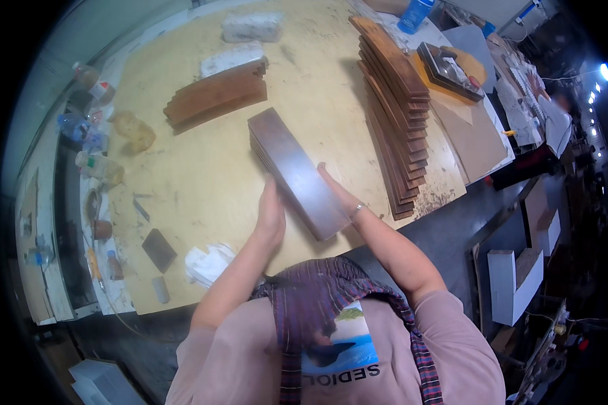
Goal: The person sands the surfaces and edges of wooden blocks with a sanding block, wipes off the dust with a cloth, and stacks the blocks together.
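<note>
A squared-up stack of brown wooden boards (297,172) sits at the middle of the table, the top board smooth and shiny. My left hand (271,210) presses along its left side, and my right hand (336,191) grips the opposite side. Most of the fingers are hidden by the stack. To the right stands a tall, uneven pile of similar boards (398,74), its ends stepped and fanned out. Farther off to the left, a row of brown boards (217,98) leans beside a white wrapped block (233,59).
A second wrapped block (252,27) lies at the far side. Plastic bottles (100,167) line the left edge. A dark square pad (159,250) and a white cloth (208,263) lie near left. A tray of small items (450,71) and a blue bottle (415,15) stand far right.
</note>
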